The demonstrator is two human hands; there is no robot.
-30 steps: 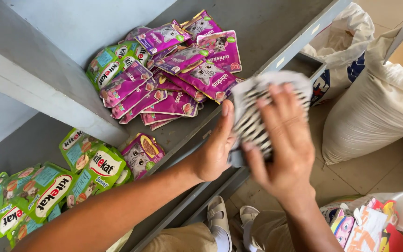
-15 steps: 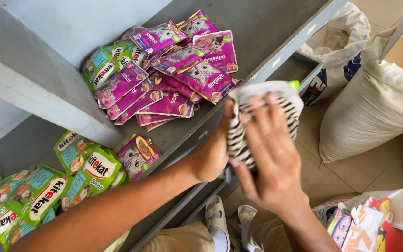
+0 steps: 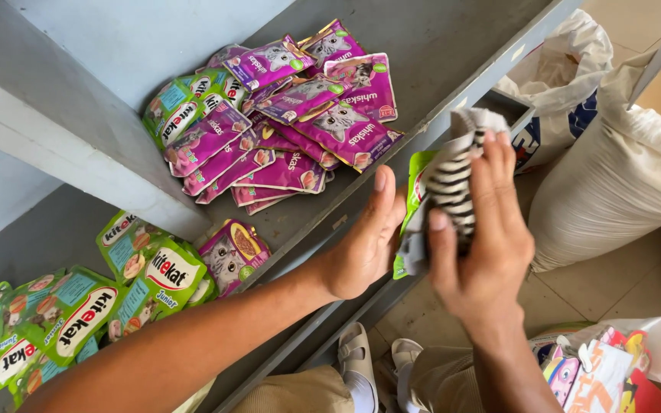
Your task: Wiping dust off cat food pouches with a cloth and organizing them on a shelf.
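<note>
Both my hands hold a black-and-white striped plastic bag [image 3: 453, 180] just off the front edge of a grey metal shelf [image 3: 453, 46]. My right hand [image 3: 483, 252] wraps over the bag's front, fingers pointing up. On the bag's left side is my left hand [image 3: 361, 248], thumb raised and fingers hidden behind the bag. A green pouch [image 3: 416, 180] pokes out of the bag between my hands.
A heap of purple pet-food pouches [image 3: 292, 122] lies on the shelf with a few green ones [image 3: 177, 115] at its left. More green pouches [image 3: 70, 313] fill the lower left compartment. White sacks [image 3: 621, 176] stand on the floor at right, colourful packets [image 3: 598, 375] at bottom right.
The striped bag has been bunched narrower between my hands and turned upright. A green pouch now shows at its left side.
</note>
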